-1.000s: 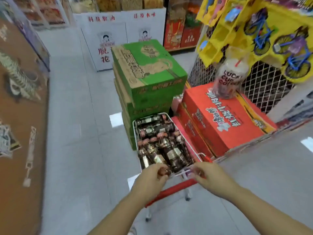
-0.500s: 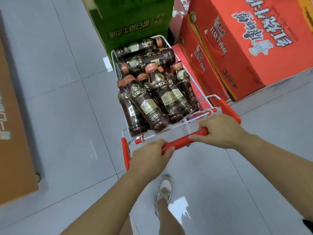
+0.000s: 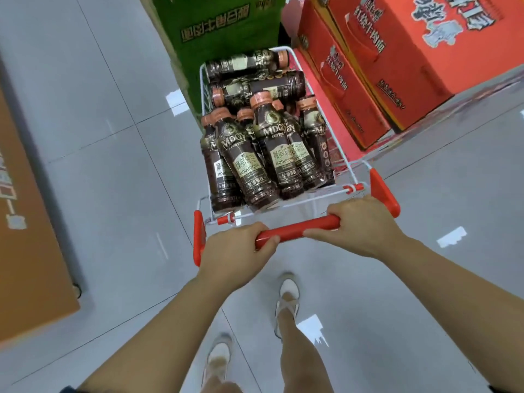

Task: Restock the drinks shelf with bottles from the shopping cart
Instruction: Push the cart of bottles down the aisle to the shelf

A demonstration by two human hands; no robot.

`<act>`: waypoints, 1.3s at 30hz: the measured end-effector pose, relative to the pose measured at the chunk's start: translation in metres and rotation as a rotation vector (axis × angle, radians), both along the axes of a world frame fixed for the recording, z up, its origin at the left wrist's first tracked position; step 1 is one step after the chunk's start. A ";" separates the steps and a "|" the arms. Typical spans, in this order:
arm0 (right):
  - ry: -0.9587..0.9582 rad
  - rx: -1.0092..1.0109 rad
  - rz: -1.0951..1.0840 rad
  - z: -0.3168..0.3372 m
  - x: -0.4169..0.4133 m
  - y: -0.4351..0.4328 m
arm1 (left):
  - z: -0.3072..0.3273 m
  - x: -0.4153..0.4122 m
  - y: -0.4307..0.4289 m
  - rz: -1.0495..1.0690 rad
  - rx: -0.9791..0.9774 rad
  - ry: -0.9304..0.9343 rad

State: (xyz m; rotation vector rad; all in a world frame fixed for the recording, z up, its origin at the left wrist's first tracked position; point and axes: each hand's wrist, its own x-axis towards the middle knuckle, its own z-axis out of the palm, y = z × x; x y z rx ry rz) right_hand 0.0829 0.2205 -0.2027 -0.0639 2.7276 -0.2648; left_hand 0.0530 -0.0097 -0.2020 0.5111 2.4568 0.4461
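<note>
A small white wire shopping cart (image 3: 352, 168) with a red handle bar (image 3: 295, 229) stands in front of me on the grey tile floor. It is packed with several dark brown coffee bottles (image 3: 246, 163) with copper caps, some upright and leaning, two lying across the far end. My left hand (image 3: 235, 251) is closed around the left part of the handle. My right hand (image 3: 360, 225) is closed around the right part. No drinks shelf is in view.
Stacked green cartons (image 3: 221, 26) stand just beyond the cart's far end. Orange-red cartons (image 3: 397, 61) sit stacked to its right, close to the basket. An orange-brown display base (image 3: 31, 251) runs along the left. My feet in pale sandals (image 3: 286, 302) are behind the cart.
The view has tipped down from the aisle onto the cart and floor. Both hands have stayed on the handle. The cart sits nearer the green and orange cartons.
</note>
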 end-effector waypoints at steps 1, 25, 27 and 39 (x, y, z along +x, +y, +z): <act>0.009 -0.005 -0.006 -0.001 0.011 -0.009 | -0.001 0.004 -0.011 -0.026 0.003 0.010; -0.057 -0.037 -0.357 0.009 0.282 -0.162 | -0.015 0.203 -0.141 -0.421 0.177 0.355; -0.062 -0.031 -0.388 0.007 0.304 -0.165 | -0.016 0.217 -0.141 -0.463 0.186 0.348; -0.018 0.051 -0.688 0.009 0.437 -0.167 | -0.010 0.281 -0.093 -0.723 0.193 0.261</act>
